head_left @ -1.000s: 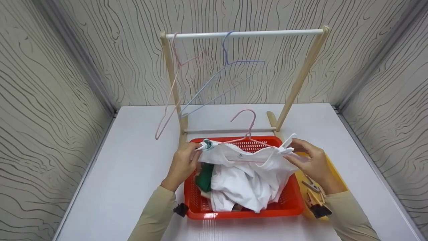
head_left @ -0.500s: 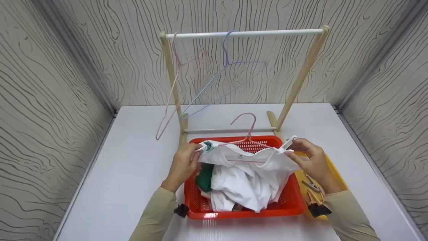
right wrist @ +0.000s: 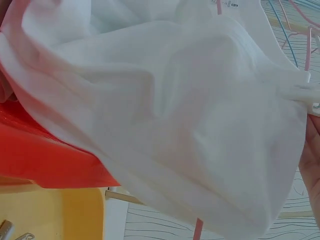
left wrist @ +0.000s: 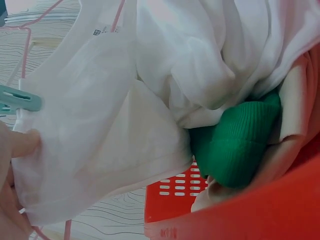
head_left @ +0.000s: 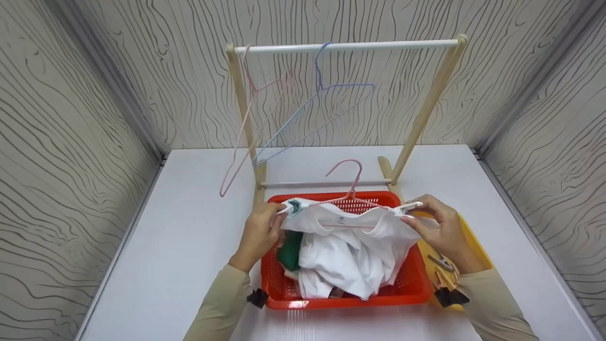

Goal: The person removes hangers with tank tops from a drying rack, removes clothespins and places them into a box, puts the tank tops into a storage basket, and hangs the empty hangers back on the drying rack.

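A white T-shirt (head_left: 341, 255) hangs on a pink hanger (head_left: 354, 182), its lower part bunched in a red basket (head_left: 345, 304). My left hand (head_left: 259, 232) pinches the shirt's left shoulder, its thumb on the cloth below a teal clothespin (left wrist: 20, 100) in the left wrist view. At the other shoulder, my right hand (head_left: 439, 227) holds a white clothespin (head_left: 409, 207) between thumb and fingers. The right wrist view shows that clothespin (right wrist: 300, 95) at the shirt's edge, its handle end cut off by the frame.
Behind the basket stands a drying rack with a white bar (head_left: 378, 46). A pink hanger (head_left: 246, 118) and a blue-purple hanger (head_left: 318, 94) hang from it. Green cloth (head_left: 289, 253) lies in the basket. A yellow container (head_left: 468, 237) with several clothespins (head_left: 440, 260) sits to the right.
The white clothespin, which stood up at the right shoulder, now lies flatter along the hanger's end under my right fingers. My left hand keeps its hold and has barely moved.
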Action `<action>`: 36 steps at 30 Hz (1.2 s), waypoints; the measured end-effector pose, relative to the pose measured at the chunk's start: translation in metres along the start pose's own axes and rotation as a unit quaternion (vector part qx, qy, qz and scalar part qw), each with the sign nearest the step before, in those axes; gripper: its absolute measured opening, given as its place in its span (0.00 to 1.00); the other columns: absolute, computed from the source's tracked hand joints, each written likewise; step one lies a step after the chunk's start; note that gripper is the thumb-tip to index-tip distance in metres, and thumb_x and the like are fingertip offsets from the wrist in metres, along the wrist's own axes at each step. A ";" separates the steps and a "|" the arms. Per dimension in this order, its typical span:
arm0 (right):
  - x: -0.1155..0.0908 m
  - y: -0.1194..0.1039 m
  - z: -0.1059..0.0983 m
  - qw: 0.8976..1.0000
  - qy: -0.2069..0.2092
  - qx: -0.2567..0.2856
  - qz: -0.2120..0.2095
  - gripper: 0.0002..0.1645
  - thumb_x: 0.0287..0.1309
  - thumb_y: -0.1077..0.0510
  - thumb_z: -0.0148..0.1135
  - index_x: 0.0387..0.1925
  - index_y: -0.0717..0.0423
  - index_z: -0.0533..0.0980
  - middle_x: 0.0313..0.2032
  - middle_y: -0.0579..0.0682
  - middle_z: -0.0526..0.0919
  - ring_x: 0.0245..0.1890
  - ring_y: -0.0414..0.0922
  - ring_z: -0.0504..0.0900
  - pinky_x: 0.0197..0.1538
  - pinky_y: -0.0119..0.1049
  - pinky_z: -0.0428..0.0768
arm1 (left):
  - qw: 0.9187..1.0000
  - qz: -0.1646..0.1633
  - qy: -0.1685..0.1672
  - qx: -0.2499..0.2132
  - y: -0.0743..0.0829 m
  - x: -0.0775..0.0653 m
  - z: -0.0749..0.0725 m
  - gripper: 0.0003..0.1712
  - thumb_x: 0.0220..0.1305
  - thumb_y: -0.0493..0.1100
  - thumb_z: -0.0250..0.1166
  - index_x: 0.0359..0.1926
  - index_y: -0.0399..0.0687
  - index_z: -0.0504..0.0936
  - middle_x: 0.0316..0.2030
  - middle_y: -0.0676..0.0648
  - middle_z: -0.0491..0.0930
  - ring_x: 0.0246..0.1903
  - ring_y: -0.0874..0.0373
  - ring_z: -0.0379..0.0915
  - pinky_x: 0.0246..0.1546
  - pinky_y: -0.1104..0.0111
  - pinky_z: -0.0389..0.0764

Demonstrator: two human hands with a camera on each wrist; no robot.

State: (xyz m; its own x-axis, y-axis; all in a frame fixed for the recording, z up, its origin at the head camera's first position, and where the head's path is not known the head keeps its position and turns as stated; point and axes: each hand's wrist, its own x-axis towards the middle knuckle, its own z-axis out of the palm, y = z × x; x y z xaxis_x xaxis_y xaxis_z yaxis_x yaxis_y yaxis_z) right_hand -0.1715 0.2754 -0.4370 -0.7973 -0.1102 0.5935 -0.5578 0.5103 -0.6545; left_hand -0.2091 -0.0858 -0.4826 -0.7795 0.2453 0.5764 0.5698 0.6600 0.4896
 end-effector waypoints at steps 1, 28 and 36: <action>0.000 0.000 0.000 1.000 0.000 -0.005 -0.006 0.17 0.40 0.78 0.69 0.35 0.65 0.78 0.33 0.52 0.85 0.39 0.25 0.82 0.50 0.14 0.76 | 1.000 -0.001 -0.001 -0.001 0.000 0.000 0.000 0.07 0.62 0.38 0.64 0.42 0.44 0.79 0.37 0.44 0.84 0.38 0.55 0.78 0.47 0.64 0.84; 0.002 0.000 -0.010 0.997 0.055 0.037 -0.047 0.14 0.41 0.83 0.63 0.33 0.72 0.76 0.39 0.26 0.83 0.41 0.26 0.83 0.48 0.18 0.79 | 1.000 -0.021 -0.002 0.016 0.000 -0.003 0.001 0.07 0.62 0.36 0.64 0.42 0.42 0.80 0.38 0.44 0.84 0.38 0.54 0.79 0.46 0.62 0.84; -0.007 0.003 -0.011 0.994 0.070 0.086 0.009 0.17 0.42 0.81 0.65 0.36 0.75 0.70 0.38 0.40 0.83 0.42 0.32 0.84 0.49 0.20 0.80 | 0.999 -0.032 -0.007 0.015 0.001 -0.003 0.002 0.07 0.63 0.38 0.64 0.42 0.43 0.79 0.38 0.44 0.84 0.37 0.54 0.78 0.47 0.63 0.84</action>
State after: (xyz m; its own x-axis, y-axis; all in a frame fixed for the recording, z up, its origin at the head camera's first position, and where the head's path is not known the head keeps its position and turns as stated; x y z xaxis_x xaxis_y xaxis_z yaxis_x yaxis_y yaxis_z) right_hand -0.1652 0.2869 -0.4384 -0.7745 0.0246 0.6322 -0.5840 0.3566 -0.7293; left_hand -0.2065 -0.0845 -0.4846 -0.8184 0.2115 0.5342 0.5097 0.6964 0.5051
